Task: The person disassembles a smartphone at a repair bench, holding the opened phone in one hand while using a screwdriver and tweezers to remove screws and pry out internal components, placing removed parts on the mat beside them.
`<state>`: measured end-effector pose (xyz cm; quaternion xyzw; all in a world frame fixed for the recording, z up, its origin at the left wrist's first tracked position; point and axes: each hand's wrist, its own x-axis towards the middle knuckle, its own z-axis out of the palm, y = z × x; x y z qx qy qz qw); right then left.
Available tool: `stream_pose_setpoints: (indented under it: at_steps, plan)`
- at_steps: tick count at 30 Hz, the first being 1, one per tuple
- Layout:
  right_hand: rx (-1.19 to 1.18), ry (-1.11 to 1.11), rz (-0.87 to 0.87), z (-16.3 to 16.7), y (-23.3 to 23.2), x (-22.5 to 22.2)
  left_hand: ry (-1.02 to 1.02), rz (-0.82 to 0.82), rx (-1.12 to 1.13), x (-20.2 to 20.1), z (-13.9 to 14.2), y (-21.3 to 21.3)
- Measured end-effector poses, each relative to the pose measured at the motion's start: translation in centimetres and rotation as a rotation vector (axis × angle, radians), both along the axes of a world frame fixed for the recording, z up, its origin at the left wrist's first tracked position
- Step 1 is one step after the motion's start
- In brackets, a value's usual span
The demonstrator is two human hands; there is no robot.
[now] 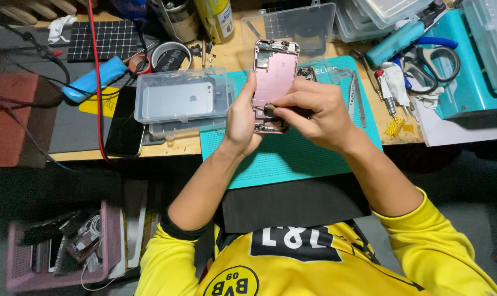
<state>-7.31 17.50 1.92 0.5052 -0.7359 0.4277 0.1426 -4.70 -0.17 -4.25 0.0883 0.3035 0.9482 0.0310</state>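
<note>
An opened pink phone housing [274, 77] stands tilted above the teal work mat [292, 159], its inner side with small parts facing me. My left hand [240, 118] grips its left edge, thumb up along the side. My right hand [311, 112] comes in from the right and pinches a small dark part [270, 109] against the lower half of the housing. The bottom end of the housing is hidden behind my fingers.
A clear plastic box [177, 98] with a silver phone in it lies left of the mat, a black phone [123, 123] beside it. Scissors [437, 63], a screwdriver [386, 93], clear trays and a yellow can [218, 19] crowd the bench's back. A pink basket [62, 246] of parts sits lower left.
</note>
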Motion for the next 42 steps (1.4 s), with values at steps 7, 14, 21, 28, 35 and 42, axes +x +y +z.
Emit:
stream_pose_setpoints:
  at_steps: [7, 14, 21, 28, 35, 42]
  plan:
    - [-0.024, -0.059, 0.0, 0.1, -0.3, 0.0, 0.033, 0.011, -0.008, 0.2, 0.6, -0.2]
    - [-0.007, 0.005, 0.052, 0.4, -0.1, -0.5, -0.019, 0.064, -0.097, 0.1, 0.9, 0.1]
    - [-0.003, -0.104, -0.013, -0.2, 0.0, -0.8, -0.034, 0.041, -0.108, 0.1, 0.7, -0.1]
    - [-0.011, -0.19, 0.042, -0.1, 0.2, -1.0, -0.004, 0.067, -0.046, -0.1, 1.0, 0.2]
    - [-0.002, -0.15, 0.077, 0.0, 0.1, -1.4, 0.005, 0.068, -0.069, 0.0, 1.0, 0.0]
    - [0.016, -0.177, 0.038, -0.2, 0.3, -1.6, 0.002, 0.036, -0.102, -0.1, 1.3, 0.1]
